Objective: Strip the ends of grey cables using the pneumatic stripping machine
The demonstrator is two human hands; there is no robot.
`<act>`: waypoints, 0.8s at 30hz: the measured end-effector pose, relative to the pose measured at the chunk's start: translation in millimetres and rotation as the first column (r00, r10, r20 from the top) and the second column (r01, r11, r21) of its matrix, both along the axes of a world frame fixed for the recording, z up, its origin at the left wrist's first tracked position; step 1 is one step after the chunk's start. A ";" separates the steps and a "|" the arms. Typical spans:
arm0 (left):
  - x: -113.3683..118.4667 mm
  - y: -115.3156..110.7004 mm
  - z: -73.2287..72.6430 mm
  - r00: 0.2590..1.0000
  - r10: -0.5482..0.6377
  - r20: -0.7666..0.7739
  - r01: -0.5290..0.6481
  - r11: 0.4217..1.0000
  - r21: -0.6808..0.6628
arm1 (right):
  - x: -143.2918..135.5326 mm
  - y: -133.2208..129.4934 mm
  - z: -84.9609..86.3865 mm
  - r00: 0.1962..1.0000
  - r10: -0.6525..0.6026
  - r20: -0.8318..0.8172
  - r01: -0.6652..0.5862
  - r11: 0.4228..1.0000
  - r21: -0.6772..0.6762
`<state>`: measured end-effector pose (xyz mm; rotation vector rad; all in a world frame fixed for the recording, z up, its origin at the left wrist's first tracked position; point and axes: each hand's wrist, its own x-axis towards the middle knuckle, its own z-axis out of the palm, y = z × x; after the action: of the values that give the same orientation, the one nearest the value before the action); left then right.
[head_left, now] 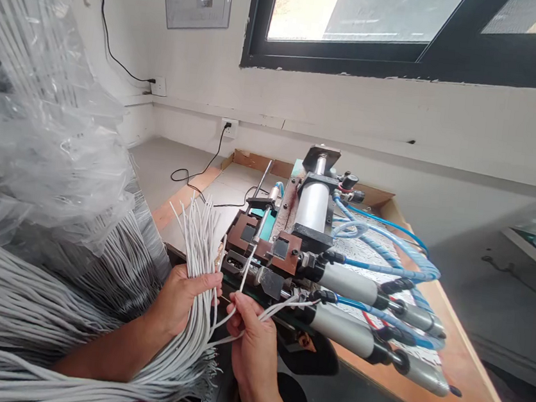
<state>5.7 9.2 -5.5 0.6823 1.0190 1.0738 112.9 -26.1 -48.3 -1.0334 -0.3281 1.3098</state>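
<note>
Currently, hands (225,309) gripping white cables (200,254) beside pneumatic machine (313,206).

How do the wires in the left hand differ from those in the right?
The left hand holds a thick bundle, the right hand only a few strands. The bundle's tips fan upward; one strand reaches up to the machine, others point right. Both are pale.

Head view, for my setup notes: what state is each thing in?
Left hand, closed around the cable bundle
Right hand, pinching separate cables
Cable bundle, upper ends raised and fanned out
Plastic wrap, crumpled
Black plug, in the wall socket
Blue hoses, curving, connected to the machine
</note>
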 end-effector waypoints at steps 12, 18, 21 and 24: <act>4.9 -0.8 2.1 0.998 -0.040 0.046 0.038 0.999 0.030 | -2.0 0.8 -4.4 0.976 0.197 0.095 -0.201 0.979 0.026; 6.2 0.8 3.4 0.997 -0.056 0.050 0.054 0.998 0.032 | -3.6 -3.1 -12.6 0.996 0.018 0.089 -0.022 0.999 0.039; 5.8 2.2 4.8 0.998 -0.051 0.048 0.052 0.998 -0.021 | -4.2 -2.4 -9.6 1.000 -0.005 0.014 0.005 1.000 0.012; 4.1 2.5 7.5 0.996 -0.078 0.051 0.081 0.995 -0.057 | -4.6 -0.1 -4.5 0.999 -0.038 -0.023 0.039 0.999 0.013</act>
<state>9.7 11.7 1.9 0.6407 0.9700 0.9827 108.2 -26.2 -52.9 -1.0080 -0.2981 1.2823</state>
